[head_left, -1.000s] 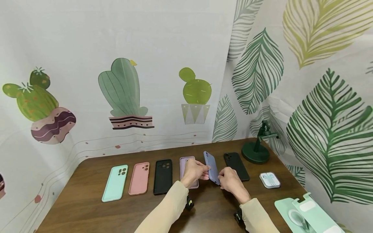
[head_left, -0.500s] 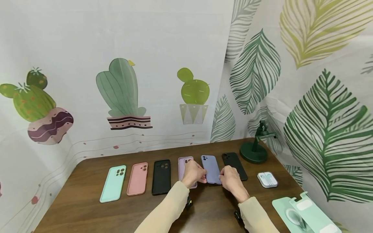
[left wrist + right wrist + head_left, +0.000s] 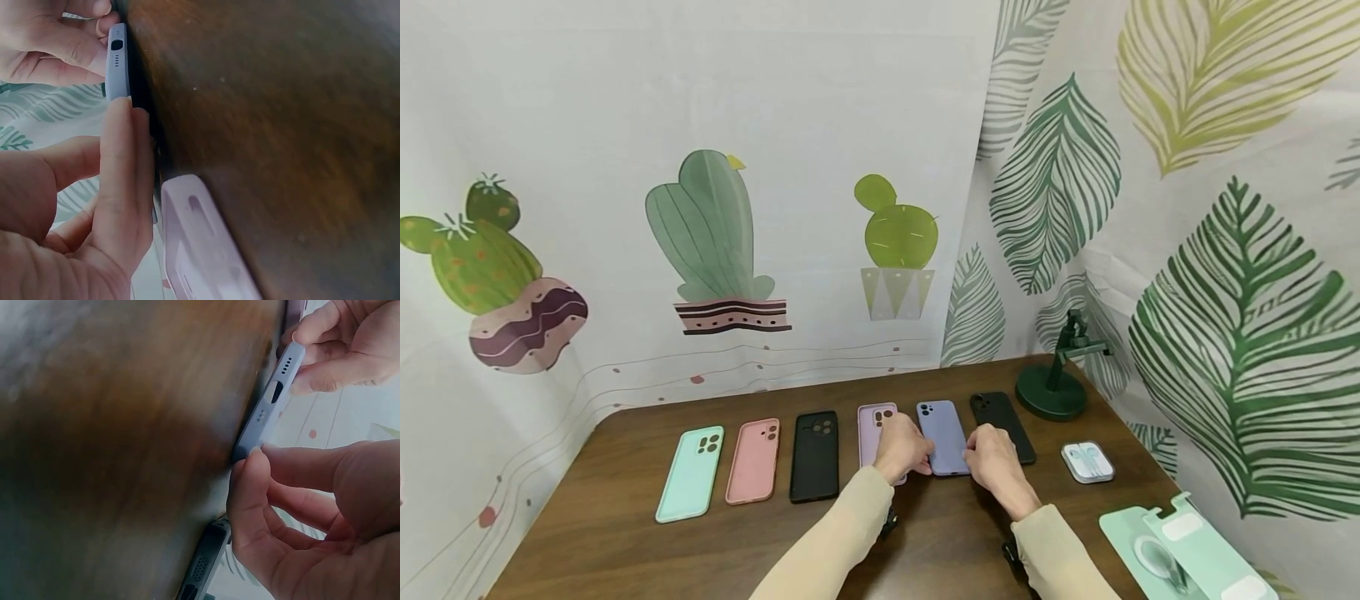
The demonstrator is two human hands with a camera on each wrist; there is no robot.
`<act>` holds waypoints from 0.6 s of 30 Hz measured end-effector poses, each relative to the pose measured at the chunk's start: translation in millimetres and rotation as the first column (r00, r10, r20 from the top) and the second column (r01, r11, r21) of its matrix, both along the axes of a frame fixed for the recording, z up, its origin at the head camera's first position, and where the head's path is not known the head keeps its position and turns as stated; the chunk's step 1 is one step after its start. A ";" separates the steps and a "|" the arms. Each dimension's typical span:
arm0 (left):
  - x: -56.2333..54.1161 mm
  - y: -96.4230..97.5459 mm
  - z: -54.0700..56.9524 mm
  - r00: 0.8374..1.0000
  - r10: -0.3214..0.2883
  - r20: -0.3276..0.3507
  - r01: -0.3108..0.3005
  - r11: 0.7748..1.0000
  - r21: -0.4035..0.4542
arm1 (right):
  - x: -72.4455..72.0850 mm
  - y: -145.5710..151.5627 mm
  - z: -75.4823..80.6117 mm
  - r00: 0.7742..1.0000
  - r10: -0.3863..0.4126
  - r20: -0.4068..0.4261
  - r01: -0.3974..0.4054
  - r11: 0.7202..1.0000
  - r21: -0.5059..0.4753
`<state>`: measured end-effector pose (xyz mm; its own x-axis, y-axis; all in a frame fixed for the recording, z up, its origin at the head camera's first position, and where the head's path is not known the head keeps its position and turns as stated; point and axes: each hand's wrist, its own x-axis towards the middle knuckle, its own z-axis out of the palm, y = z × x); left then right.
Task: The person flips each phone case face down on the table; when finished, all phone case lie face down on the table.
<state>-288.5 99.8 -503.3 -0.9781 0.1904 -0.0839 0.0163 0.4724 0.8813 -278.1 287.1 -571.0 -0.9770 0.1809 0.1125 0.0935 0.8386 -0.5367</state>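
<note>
A periwinkle-blue phone case (image 3: pixel 943 437) lies back-up on the wooden table, its camera holes at the far end. My left hand (image 3: pixel 904 446) holds its near left corner, and the fingertips of my right hand (image 3: pixel 994 460) pinch the near right corner. In the right wrist view the end of the blue case (image 3: pixel 272 400), with its port slot, shows between both hands. Partly behind my left hand is a lilac phone case (image 3: pixel 871 429). A black phone case (image 3: pixel 1006 417) lies just beyond my right hand.
Left of the hands lie a black case (image 3: pixel 815 458), a pink case (image 3: pixel 753 462) and a mint case (image 3: pixel 691 475) in a row. A dark green stand (image 3: pixel 1052 392), boxed earphones (image 3: pixel 1087 462) and a mint folding holder (image 3: pixel 1187 550) are on the right.
The blue case was tilted up on its edge between both hands a second ago and has come down flat on the table. The hands stay at its near corners.
</note>
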 end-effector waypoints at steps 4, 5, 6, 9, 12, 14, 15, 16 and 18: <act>-6.8 1.4 -10.5 1.000 0.008 -0.027 -0.009 1.000 -0.016 | 0.4 -1.3 1.3 1.000 -0.003 0.012 0.003 1.000 0.004; -8.0 1.6 -12.4 0.999 0.007 -0.037 -0.008 1.000 -0.018 | 0.8 -1.8 2.2 1.000 -0.002 0.014 0.002 1.000 0.004; -10.6 2.1 -16.5 0.999 0.011 -0.045 -0.012 1.000 -0.022 | 1.2 -2.3 2.9 1.000 -0.002 0.018 0.002 1.000 0.006; -17.3 4.1 -27.7 0.997 0.020 -0.070 -0.024 0.998 -0.050 | 1.3 -2.2 2.8 1.000 -0.001 0.025 0.001 1.000 0.006; -18.7 4.8 -31.9 0.996 0.022 -0.089 -0.028 0.997 -0.070 | 0.2 -1.3 0.0 1.000 -0.001 0.020 0.001 1.000 0.008; -17.2 5.0 -30.6 0.995 0.024 -0.094 -0.031 0.996 -0.079 | -0.6 -0.7 -2.1 1.000 0.002 0.012 -0.002 1.000 0.009; -15.7 5.1 -28.8 0.995 0.024 -0.094 -0.032 0.996 -0.081 | -1.1 -0.3 -3.2 1.000 0.004 0.009 -0.004 1.000 0.010; -13.8 5.0 -25.6 0.996 0.023 -0.089 -0.030 0.996 -0.081 | -1.4 -0.1 -4.0 1.000 0.005 0.006 -0.005 1.000 0.010; -9.8 5.0 -18.1 0.998 0.027 -0.064 -0.032 0.996 -0.079 | -1.6 0.7 -5.1 1.000 0.006 0.003 -0.006 1.000 0.009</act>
